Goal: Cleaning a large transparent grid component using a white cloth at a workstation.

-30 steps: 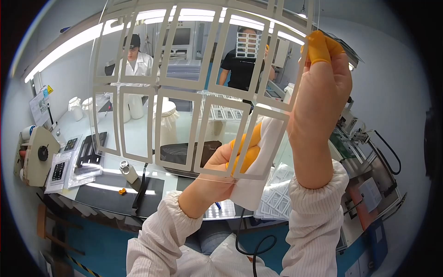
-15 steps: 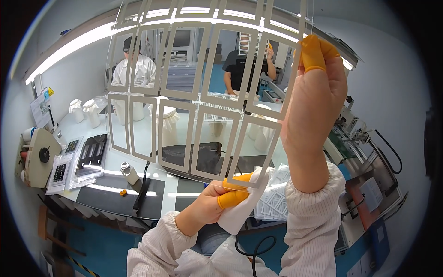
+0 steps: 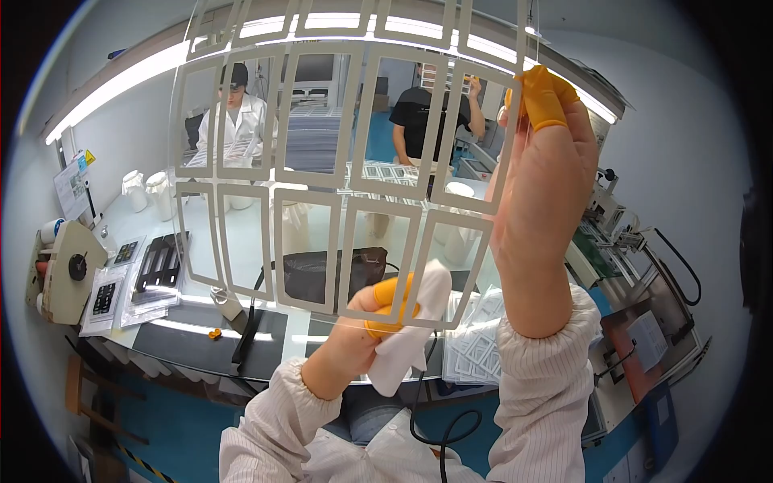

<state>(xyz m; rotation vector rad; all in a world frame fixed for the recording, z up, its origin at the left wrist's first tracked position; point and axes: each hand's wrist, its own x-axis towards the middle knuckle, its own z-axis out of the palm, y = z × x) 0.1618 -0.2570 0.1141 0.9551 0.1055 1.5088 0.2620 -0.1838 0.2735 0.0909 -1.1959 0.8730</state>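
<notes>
A large clear sheet (image 3: 346, 129) with rows of pale grey rectangular outlines is held up before me, and the room shows through it. My right hand (image 3: 549, 177), orange finger cots on its fingertips, pinches the sheet's right edge high up. My left hand (image 3: 342, 350), also in orange finger cots, is closed on a folded white cloth (image 3: 403, 354) at the sheet's lower edge. The cloth overlaps the bottom outlines there; whether it presses the front or the back face I cannot tell.
On the bench are a small bottle (image 3: 227, 303), lidded white jars (image 3: 134, 191), a black bag (image 3: 322, 278), dark trays (image 3: 163, 262) and a stack of outlined sheets (image 3: 475, 342). Beyond are a person in a white coat (image 3: 237, 121) and one in black (image 3: 411, 121). Machinery (image 3: 636, 233) stands at right.
My left hand and the cloth have moved up and slightly left along the sheet's lower part. The sheet has shifted a little left and down, while my right hand keeps its hold.
</notes>
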